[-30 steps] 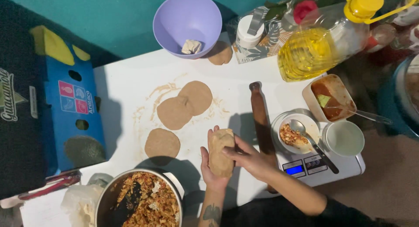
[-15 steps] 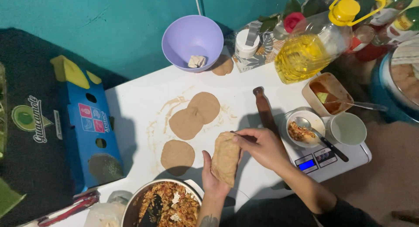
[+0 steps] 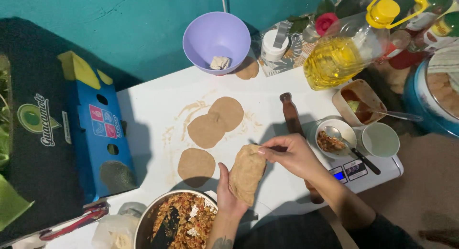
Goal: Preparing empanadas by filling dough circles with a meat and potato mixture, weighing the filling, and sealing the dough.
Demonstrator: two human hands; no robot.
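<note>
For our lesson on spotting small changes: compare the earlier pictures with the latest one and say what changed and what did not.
The left hand still cradles the folded dough, now tilted more to the right. The right hand has shifted from the dough's side to pinch its top edge. The three flat dough rounds, rolling pin and purple bowl stayed put.

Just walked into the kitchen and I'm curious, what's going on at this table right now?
A person is shaping food by hand. The left hand cradles a folded brown dough round, while the right hand pinches along its upper edge. Three flat dough rounds lie on the white table. A pot of chopped filling sits beside the left wrist, a wooden rolling pin lies beyond the right hand, and a purple bowl stands at the back.
</note>
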